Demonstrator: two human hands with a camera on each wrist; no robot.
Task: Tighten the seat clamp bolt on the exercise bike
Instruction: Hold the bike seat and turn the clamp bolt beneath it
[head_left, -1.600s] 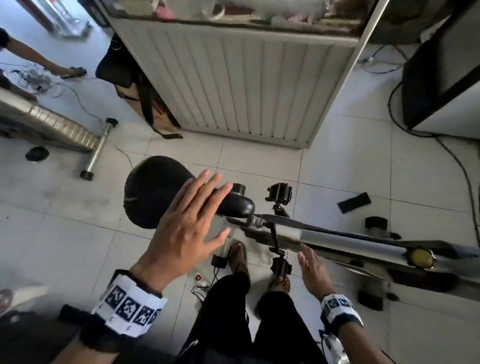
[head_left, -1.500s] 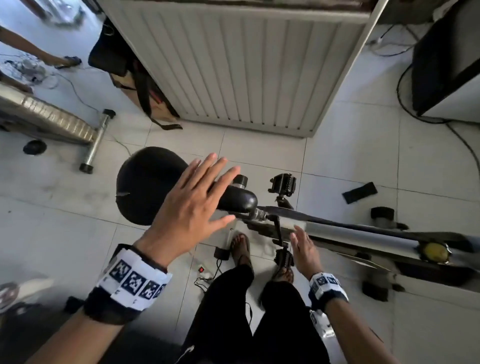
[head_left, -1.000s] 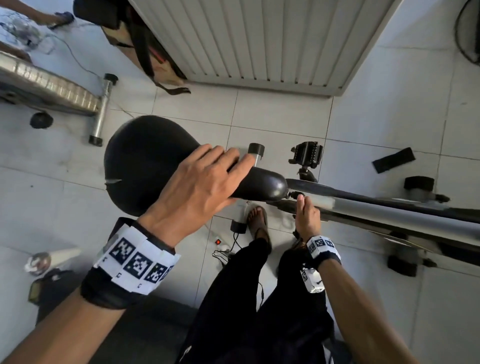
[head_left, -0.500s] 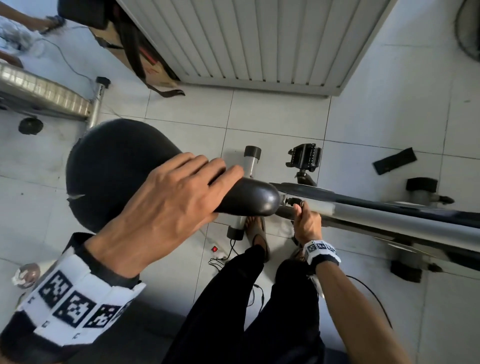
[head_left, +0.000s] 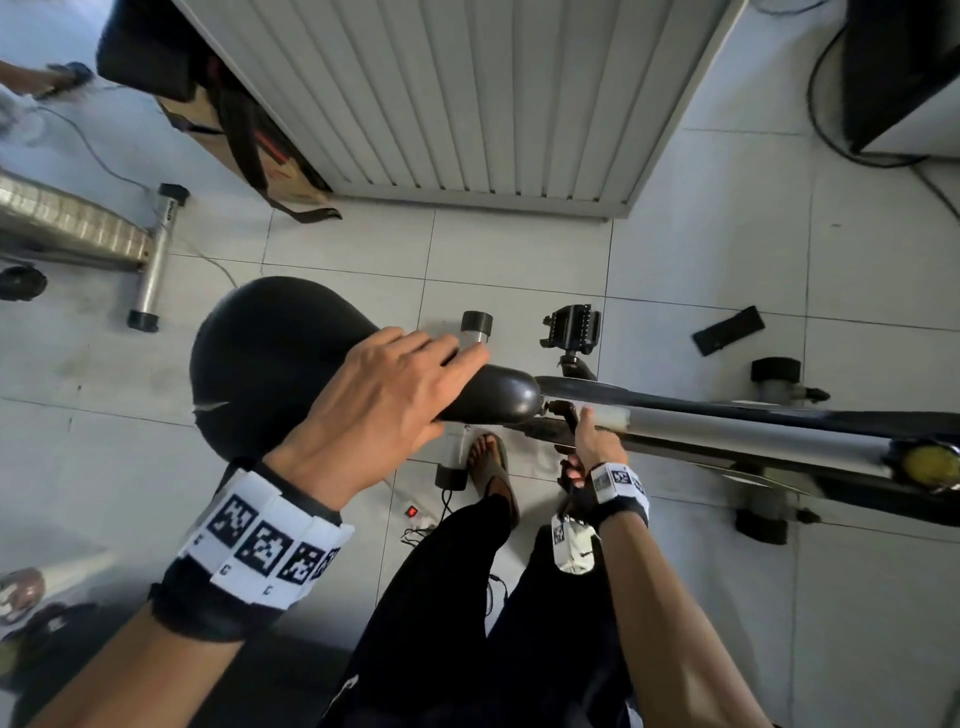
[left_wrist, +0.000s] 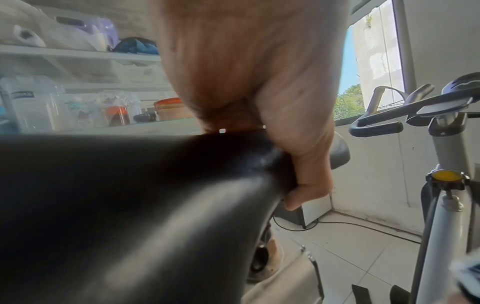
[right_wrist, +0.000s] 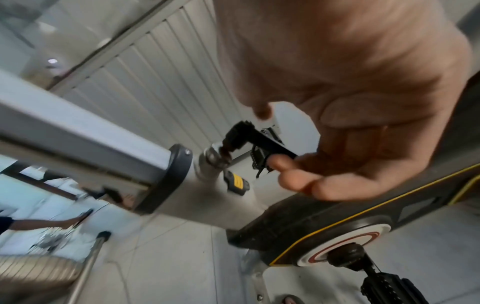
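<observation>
The exercise bike's black saddle (head_left: 270, 358) is seen from above, and my left hand (head_left: 415, 384) grips its narrow nose. In the left wrist view the thumb (left_wrist: 306, 185) curls down the side of the saddle (left_wrist: 130, 195). Just below the nose, on the grey frame tube (head_left: 727, 431), my right hand (head_left: 592, 441) holds the black clamp lever (head_left: 563, 410). The right wrist view shows my right hand (right_wrist: 270, 142) with fingers curled round the L-shaped lever (right_wrist: 249, 135), which sits on the seat clamp bolt (right_wrist: 215, 158) beside the tube's black collar.
A ribbed white cabinet (head_left: 467, 93) stands close behind the bike, with a black bag (head_left: 156, 52) at its left. Another machine's metal foot (head_left: 156, 254) lies on the tiles at left. A pedal (head_left: 571, 327), a yellow knob (head_left: 927, 460), a power strip (head_left: 415, 514) and my sandalled foot (head_left: 488, 462) are nearby.
My left hand came down from hovering open over the saddle and now grips its nose. My right hand rose from beside the frame to the clamp lever and closed round it.
</observation>
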